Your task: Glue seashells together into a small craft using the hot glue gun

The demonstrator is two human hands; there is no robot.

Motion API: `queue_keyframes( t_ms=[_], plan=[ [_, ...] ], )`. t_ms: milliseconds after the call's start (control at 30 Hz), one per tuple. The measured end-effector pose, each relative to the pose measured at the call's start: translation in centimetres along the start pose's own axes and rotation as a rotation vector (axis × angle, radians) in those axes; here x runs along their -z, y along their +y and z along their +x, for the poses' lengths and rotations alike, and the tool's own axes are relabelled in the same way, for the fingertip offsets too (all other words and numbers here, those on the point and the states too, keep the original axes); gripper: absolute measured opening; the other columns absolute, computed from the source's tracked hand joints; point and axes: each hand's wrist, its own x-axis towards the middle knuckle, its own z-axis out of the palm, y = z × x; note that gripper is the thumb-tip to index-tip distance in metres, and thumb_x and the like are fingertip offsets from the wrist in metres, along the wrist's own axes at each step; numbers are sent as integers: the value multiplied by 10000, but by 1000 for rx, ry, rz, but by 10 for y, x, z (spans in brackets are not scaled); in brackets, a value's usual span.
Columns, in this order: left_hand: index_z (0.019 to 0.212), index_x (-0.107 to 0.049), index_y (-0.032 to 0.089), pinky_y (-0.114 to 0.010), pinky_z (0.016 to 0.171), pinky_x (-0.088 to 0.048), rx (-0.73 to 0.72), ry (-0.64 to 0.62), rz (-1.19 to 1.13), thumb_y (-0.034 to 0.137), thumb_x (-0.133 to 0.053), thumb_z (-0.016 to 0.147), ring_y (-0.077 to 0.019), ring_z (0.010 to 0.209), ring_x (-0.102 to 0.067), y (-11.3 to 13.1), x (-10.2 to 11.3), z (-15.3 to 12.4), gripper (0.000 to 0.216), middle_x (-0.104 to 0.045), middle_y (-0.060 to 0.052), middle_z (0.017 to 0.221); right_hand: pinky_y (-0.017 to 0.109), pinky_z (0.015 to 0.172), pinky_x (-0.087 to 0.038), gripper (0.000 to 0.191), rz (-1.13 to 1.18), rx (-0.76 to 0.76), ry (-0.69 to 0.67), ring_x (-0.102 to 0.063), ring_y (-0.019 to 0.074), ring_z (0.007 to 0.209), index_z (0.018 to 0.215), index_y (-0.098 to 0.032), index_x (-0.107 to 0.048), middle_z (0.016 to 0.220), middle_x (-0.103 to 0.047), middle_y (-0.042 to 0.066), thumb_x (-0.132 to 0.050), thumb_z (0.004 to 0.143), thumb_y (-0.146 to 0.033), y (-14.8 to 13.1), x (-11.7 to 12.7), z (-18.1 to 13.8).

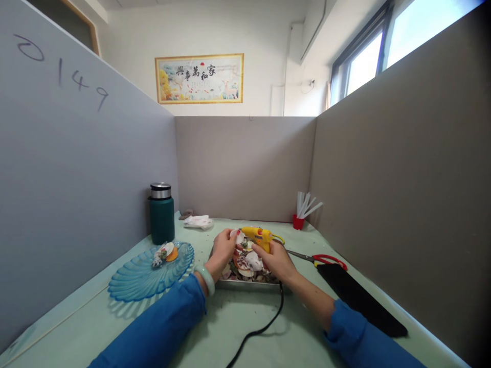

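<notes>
My right hand (276, 258) is wrapped round the handle of a yellow hot glue gun (258, 234), whose nozzle points left. Between the fingertips of my left hand (223, 249) is a pale seashell (238, 236), close to the nozzle. Both hands are above a metal tray (249, 287) heaped with assorted seashells (253, 261). From the gun's side a black cord (264, 327) runs over the tray's front edge toward me. On the left, a blue scalloped glass plate (146, 276) carries a small cluster of shells (165, 254), one of them orange.
A dark green bottle (161, 220) stands behind the plate. White glue sticks (304, 204) stand in a red cup (298, 222) at the back right. Red-handled scissors (326, 259) and a black flat piece (358, 296) lie right. A white packet (198, 222) lies at the back. Grey partitions (245, 163) enclose the table.
</notes>
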Motion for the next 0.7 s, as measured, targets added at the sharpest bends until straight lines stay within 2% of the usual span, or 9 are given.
queue_keyframes(
  t_ms=[333,700],
  plan=[
    [853,-566,147,-191,417,-433,-16,64,-60,356,-470,822,-146,515,-613,3,-1,0,232,-617,-25,601,222,478,-330,350,-31,-16,11,-475,128,494,702,-147,-576,495,-508,-17,-509,777,-483,-3,1,-1],
    [856,-562,151,-197,409,-431,-13,74,-48,369,-466,826,-151,524,-619,5,0,0,240,-631,-38,658,224,480,-341,328,-72,-9,13,-496,138,494,689,-154,-572,480,-514,-12,-509,783,-462,-8,3,-3]
  ],
)
